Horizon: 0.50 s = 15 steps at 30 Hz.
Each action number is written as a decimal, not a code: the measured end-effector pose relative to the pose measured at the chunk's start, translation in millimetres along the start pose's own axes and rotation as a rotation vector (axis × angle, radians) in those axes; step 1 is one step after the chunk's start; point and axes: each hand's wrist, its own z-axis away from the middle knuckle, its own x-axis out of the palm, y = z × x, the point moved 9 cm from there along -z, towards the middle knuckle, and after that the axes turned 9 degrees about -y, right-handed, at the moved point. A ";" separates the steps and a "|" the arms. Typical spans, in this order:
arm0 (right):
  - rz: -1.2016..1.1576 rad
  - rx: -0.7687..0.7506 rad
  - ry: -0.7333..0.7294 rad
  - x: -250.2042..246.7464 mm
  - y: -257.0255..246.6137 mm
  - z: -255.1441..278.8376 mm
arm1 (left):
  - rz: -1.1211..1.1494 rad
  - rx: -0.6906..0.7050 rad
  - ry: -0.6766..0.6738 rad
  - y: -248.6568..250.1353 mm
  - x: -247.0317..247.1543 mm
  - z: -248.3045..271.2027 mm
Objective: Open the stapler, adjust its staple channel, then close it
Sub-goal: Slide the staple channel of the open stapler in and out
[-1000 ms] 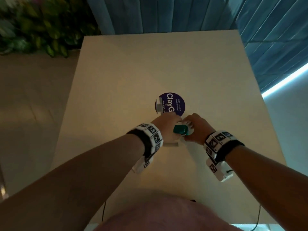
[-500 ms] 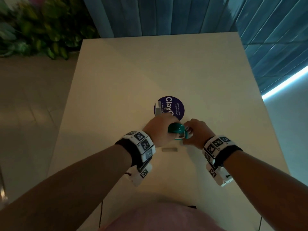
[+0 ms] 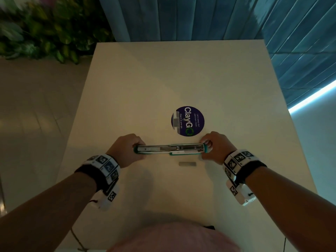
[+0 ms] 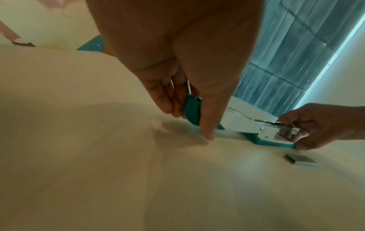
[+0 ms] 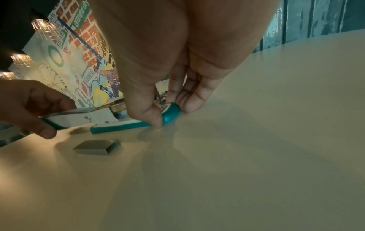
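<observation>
A teal and white stapler [image 3: 170, 149] lies swung fully open and flat across the table, its metal staple channel [image 3: 169, 147] facing up. My left hand [image 3: 127, 149] pinches the teal top end [image 4: 192, 111] between thumb and fingers. My right hand [image 3: 216, 147] pinches the teal base end [image 5: 170, 114] at the right. In the left wrist view the white arm [image 4: 242, 121] runs from my fingers to the other hand [image 4: 316, 126]. A grey strip of staples [image 3: 187, 163] lies just in front of the stapler, also seen from both wrists as a strip of staples [image 5: 97, 147] [image 4: 299, 161].
A round purple sticker [image 3: 188, 121] with white lettering lies behind the stapler, a small grey piece [image 3: 175, 120] on its left edge. The beige table [image 3: 163, 79] ends at a blue panelled wall [image 3: 200, 17]. Plants [image 3: 45, 33] stand far left.
The stapler went from folded between my close hands to spread flat. My left hand has swung its end out to the left and my right hand has moved right.
</observation>
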 end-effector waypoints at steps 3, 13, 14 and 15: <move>0.038 0.002 -0.008 0.6 -1.2 0.6 | 0.000 -0.010 0.002 -3.0 4.7 -6.2; 0.201 -0.274 0.000 19.3 -58.0 38.1 | 0.032 -0.017 0.008 -9.5 5.9 -5.0; 0.250 -0.295 -0.056 31.8 -63.5 40.9 | 0.032 -0.019 0.011 -9.0 5.8 -3.8; 0.304 -0.296 -0.111 44.3 -64.6 40.9 | 0.031 -0.018 0.013 -7.7 5.9 -2.9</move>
